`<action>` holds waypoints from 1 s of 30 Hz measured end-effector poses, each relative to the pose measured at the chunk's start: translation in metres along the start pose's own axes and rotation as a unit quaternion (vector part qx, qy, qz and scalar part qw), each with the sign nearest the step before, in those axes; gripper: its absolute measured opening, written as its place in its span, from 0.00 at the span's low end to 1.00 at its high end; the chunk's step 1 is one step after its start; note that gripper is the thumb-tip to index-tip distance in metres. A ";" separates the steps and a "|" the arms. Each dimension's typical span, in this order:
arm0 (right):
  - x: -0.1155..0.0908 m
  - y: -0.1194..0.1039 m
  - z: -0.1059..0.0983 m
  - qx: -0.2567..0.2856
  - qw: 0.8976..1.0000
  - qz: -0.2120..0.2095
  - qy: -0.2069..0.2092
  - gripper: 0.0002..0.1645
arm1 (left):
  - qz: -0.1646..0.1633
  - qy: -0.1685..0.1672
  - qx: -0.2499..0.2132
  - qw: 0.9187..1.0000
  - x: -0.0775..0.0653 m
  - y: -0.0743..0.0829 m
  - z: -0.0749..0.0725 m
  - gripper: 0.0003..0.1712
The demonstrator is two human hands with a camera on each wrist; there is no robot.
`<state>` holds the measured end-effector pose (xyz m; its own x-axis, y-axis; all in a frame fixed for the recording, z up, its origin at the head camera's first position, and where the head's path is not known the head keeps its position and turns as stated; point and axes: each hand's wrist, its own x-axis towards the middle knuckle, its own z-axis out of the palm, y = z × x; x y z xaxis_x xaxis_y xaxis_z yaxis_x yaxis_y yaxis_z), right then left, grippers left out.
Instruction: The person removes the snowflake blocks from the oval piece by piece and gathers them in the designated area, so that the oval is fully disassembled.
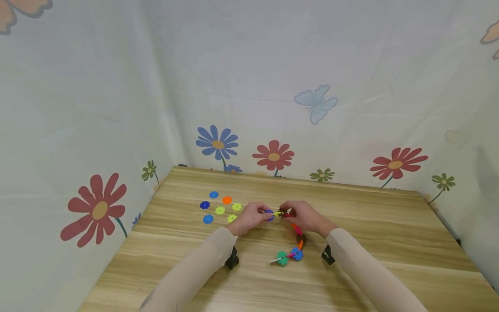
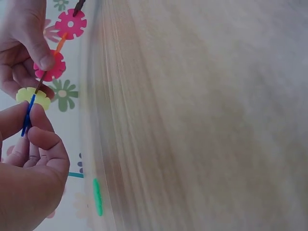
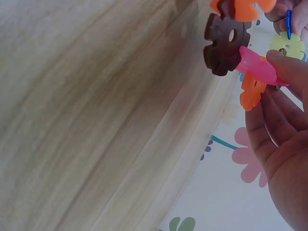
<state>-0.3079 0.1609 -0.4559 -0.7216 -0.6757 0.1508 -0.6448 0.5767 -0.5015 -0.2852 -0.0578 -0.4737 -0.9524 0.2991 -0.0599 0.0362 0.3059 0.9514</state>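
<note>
Chain of slotted, flower-shaped plastic discs [image 1: 302,239]: Likely light and rigid piece by piece, yet prone to twist or part at its joints, it curved from between your hands round toward you over the wood-grain bench [image 1: 374,242]; how much of it rested there could not be told.
Smooth faces: Probably a little slippery, they called for a flat pinch close to the joint, clear of the notches; breakage seemed a smaller risk than a slot working loose.
Left hand [image 1: 253,216]: Your fingers closed to a disc's thickness on the royal-blue, notched plastic disc [image 1: 269,215], thumb on one face, fingertips on the other.
Right hand [image 1: 306,215]: Your fingers gripped the chain nearly as narrowly at the bright pink, notched plastic disc [image 2: 58,65], thumb flat across it.
Blue meets yellow: Edge-on, the royal-blue disc met the pale yellow, notched plastic disc [image 3: 287,46]; how deep the slots sat was unclear.
Colours on parade: Pink, orange and brown ran down the curve to a lighter blue disc [image 1: 297,254], a green disc [image 1: 282,258] and a whitish end piece [image 1: 275,261].
Loose discs [image 1: 220,210]: Blue, orange and yellow-green, they lay flat beyond your left hand.
</note>
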 end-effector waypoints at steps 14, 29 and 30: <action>0.001 -0.002 -0.003 -0.001 1.000 0.002 -0.007 0.19 | -0.016 0.022 0.012 1.000 -0.001 0.006 -0.002 0.05; 0.000 0.001 -0.003 0.000 1.000 0.011 -0.010 0.20 | -0.005 0.028 0.031 0.999 -0.007 0.011 -0.008 0.05; 0.000 0.001 -0.004 -0.001 1.000 0.011 -0.009 0.20 | -0.004 0.025 0.031 0.999 -0.007 0.011 -0.008 0.05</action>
<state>-0.3093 0.1632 -0.4532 -0.7309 -0.6711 0.1238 -0.6292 0.5924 -0.5031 -0.2804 -0.0641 -0.4604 -0.9667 0.2507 -0.0507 0.0458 0.3649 0.9299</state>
